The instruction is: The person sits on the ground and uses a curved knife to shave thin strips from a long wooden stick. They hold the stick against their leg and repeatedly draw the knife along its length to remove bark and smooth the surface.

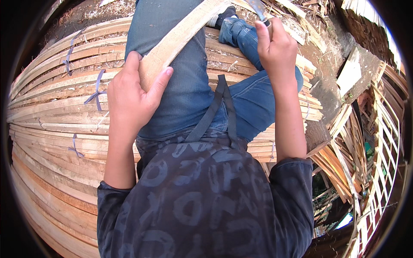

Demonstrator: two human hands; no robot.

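Where the bundled strips [51,107] lay: under and beside the seated person, in long pale rows held by thin purple ties [99,89]; as bundles, they were probably heavy.
Wooden slat [180,41]: it slanted up from the left hand [133,92], above the left leg of the jeans [178,96], and its far part reached the upper edge of the view; whether it touched the leg, I could not tell.
Handling of the slat: it looked light enough for one hand and rather stiff, with a dry, rough face which should not slip much; its edges could give splinters.
Place to hold the slat: the near end seemed proper, well away from the knife [258,8].
Left hand: its fingers were closed on this near end, with the thumb at the right edge.
Right hand [278,49]: its fingers were wrapped around the knife's handle, which they mostly hid.
Knife: light, I judged, with a stiff blade, apart from the slat; only the handle was safe to grip.
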